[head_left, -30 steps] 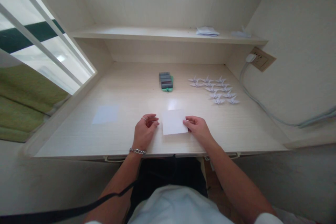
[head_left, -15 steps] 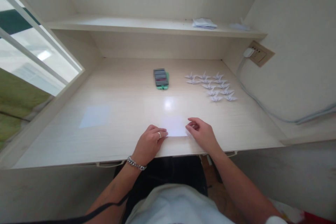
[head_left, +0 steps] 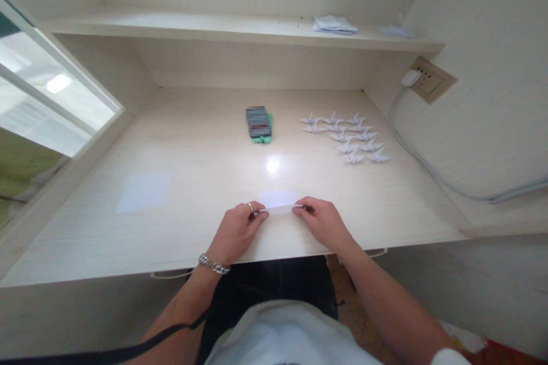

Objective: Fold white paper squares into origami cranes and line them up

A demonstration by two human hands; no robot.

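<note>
A small white paper sheet [head_left: 279, 204] lies near the front edge of the pale wooden desk [head_left: 205, 154], with its near edge raised. My left hand [head_left: 237, 229], with a ring and a wrist chain, pinches the sheet's left near corner. My right hand [head_left: 324, 223] pinches its right near corner. Both hands rest on the desk with fingers curled on the paper.
Several folded white paper cranes [head_left: 346, 137] sit in rows at the back right. A green-cased phone [head_left: 258, 124] lies at the back middle. Another white sheet [head_left: 144, 190] lies to the left. Papers [head_left: 334, 24] rest on the shelf. A plug and cable [head_left: 411, 78] run along the right wall.
The sheet went from held up between my hands to flat on the desk. Both hands then closed on its near corners and lifted that edge. The camera tilted down.
</note>
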